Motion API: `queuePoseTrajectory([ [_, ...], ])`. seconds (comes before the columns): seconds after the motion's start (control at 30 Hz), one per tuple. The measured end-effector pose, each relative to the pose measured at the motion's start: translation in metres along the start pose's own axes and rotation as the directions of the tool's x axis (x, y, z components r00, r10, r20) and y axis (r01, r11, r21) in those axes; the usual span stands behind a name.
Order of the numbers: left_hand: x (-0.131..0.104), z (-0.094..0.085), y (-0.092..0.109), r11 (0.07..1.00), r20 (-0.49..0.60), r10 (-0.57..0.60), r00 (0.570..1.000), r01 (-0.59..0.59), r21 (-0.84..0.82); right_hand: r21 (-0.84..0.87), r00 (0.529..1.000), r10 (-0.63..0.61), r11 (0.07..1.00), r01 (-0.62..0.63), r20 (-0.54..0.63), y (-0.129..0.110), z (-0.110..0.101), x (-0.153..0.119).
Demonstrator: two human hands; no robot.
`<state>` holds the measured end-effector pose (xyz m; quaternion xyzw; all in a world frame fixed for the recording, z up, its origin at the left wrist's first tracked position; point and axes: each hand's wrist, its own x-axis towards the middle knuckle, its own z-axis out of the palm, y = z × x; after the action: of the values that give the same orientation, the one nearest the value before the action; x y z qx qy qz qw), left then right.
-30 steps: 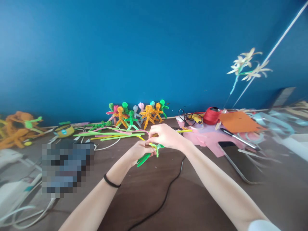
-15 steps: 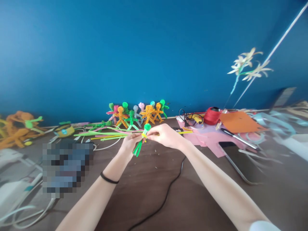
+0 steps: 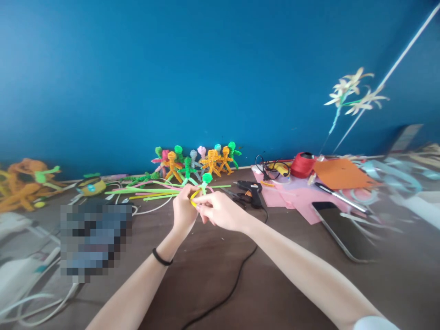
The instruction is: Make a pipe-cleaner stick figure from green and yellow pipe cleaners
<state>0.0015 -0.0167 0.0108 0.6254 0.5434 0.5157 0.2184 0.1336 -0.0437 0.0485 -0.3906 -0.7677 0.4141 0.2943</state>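
Figure (image 3: 206, 178) clasped by left fingers (image 3: 188, 190); right fingers (image 3: 205, 200) pinch strand (image 3: 194, 198); glue gun label (image 3: 253, 187) illegible.

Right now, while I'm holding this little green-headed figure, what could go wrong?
The black cord runs under your right forearm and seems to lead to the glue gun, so snagging it could drag that.
The glue gun lies just beyond your right hand; if hot, which I can't tell, it might burn you.
The yellow pipe cleaner could slip if your left hand loosens on the green-headed figure.
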Motion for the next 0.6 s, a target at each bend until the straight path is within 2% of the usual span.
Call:
queuePoseTrajectory([
  [0.1, 0.007, -0.001, -0.006, 0.982, -0.033, -0.080, 0.996, 0.073, -0.177, -0.044, 0.999, -0.010, 0.999, 0.012, 0.038, -0.002, -0.003, -0.001],
  [0.17, 0.013, -0.001, -0.010, 0.936, -0.042, -0.166, 0.985, 0.144, -0.320, -0.044, 0.998, 0.011, 0.999, -0.008, 0.058, 0.000, -0.009, 0.000],
  [0.23, 0.018, -0.003, -0.012, 0.894, -0.086, -0.250, 0.964, 0.196, -0.403, -0.038, 0.997, 0.061, 0.998, -0.059, 0.055, 0.004, -0.015, 0.002],
  [0.3, 0.021, -0.005, -0.011, 0.836, -0.062, -0.334, 0.941, 0.265, -0.481, -0.035, 0.992, 0.127, 0.991, -0.126, 0.013, 0.009, -0.021, 0.005],
  [0.37, 0.023, -0.008, -0.008, 0.763, 0.014, -0.398, 0.917, 0.339, -0.550, -0.052, 0.986, 0.155, 0.986, -0.158, -0.057, 0.014, -0.025, 0.007],
  [0.5, 0.026, -0.010, -0.004, 0.623, 0.197, -0.469, 0.861, 0.480, -0.618, -0.074, 0.980, 0.076, 0.993, -0.091, -0.183, 0.021, -0.034, 0.008],
  [0.6, 0.028, -0.009, -0.004, 0.539, 0.286, -0.496, 0.820, 0.548, -0.640, -0.059, 0.969, 0.055, 0.996, -0.072, -0.242, 0.023, -0.040, 0.008],
])
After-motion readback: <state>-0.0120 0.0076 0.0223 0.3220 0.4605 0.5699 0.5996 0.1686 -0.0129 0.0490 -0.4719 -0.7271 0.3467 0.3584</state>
